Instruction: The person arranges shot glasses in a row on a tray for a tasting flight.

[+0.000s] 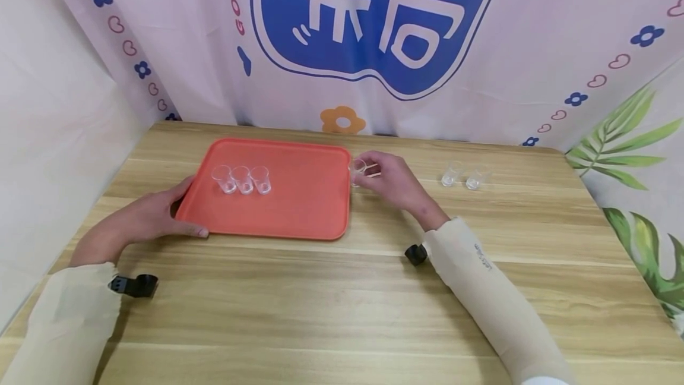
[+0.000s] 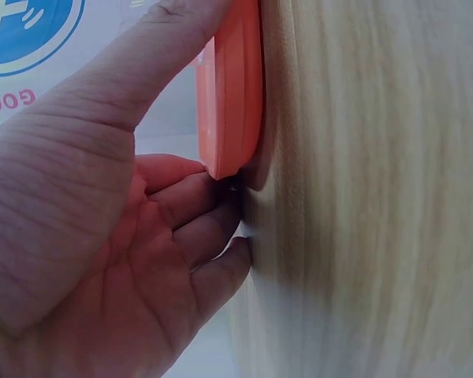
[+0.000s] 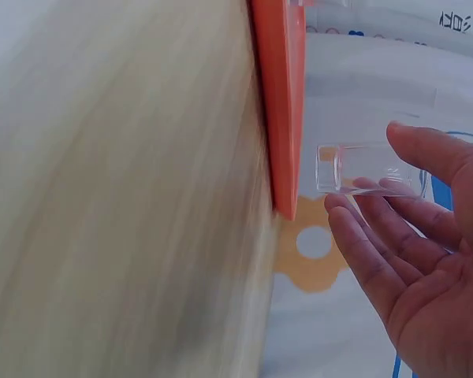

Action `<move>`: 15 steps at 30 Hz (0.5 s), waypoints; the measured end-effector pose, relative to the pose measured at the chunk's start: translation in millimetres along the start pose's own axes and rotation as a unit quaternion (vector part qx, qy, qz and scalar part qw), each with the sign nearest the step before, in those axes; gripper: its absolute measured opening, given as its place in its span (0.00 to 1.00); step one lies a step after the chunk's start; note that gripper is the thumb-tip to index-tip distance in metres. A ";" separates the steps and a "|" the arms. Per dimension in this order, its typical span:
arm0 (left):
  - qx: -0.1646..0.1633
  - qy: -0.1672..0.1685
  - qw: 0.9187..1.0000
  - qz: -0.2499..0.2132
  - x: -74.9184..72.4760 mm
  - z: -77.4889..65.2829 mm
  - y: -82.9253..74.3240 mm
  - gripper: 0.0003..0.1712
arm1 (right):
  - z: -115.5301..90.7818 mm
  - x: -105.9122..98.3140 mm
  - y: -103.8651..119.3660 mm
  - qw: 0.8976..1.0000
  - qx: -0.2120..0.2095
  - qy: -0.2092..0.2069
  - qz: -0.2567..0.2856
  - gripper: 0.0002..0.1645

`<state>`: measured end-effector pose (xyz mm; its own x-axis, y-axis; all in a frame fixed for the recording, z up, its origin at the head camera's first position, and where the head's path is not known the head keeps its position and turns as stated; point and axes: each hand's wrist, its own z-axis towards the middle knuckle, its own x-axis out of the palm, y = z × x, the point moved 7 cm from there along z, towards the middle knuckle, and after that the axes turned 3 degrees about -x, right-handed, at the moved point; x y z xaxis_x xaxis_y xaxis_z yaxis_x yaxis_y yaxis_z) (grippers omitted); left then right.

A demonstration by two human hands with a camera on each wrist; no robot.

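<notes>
A red rectangular tray [image 1: 304,210] lies on the table, with three small clear glasses [image 1: 243,181] standing side by side on its left half. My left hand [image 1: 149,217] grips the tray's near left corner, thumb along the front edge and fingers at the left side. In the left wrist view the fingertips touch the end of the tray [image 2: 230,102]. Just beyond the tray's right edge, my right hand [image 1: 392,182] pinches another clear glass [image 3: 370,168] between thumb and fingers. The right wrist view shows that glass held off the table, next to the tray's rim [image 3: 282,118].
Two more clear glasses [image 1: 450,174] stand on the wooden table [image 1: 320,308] to the right of the right hand. A printed curtain [image 1: 481,76] hangs along the table's back edge. Each forearm carries a small black camera [image 1: 415,254].
</notes>
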<state>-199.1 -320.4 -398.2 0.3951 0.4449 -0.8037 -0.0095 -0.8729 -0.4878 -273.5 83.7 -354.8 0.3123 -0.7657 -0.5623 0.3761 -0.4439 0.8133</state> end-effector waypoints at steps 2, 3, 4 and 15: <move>0.001 -0.001 1.000 0.001 -0.5 -0.3 0.0 0.74 | 3.5 6.0 4.7 1.000 -0.006 0.005 0.004 0.17; 0.001 0.000 1.000 0.001 -0.5 -0.2 0.0 0.74 | 5.2 9.3 6.8 1.000 -0.006 0.008 0.005 0.16; 0.002 0.000 1.000 0.002 -0.6 -0.1 0.0 0.74 | 6.7 12.7 9.5 1.000 -0.008 0.011 0.006 0.16; 0.002 0.004 1.000 -0.005 0.1 -0.6 -0.2 0.74 | 24.9 47.5 30.4 0.998 -0.037 0.040 -0.014 0.14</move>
<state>-198.5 -320.3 -397.9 0.4023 0.4528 -0.7957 -0.0087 -0.8672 -0.4978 -268.9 22.2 -353.0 0.3682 -0.7124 -0.5975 0.4478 -0.4273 0.7854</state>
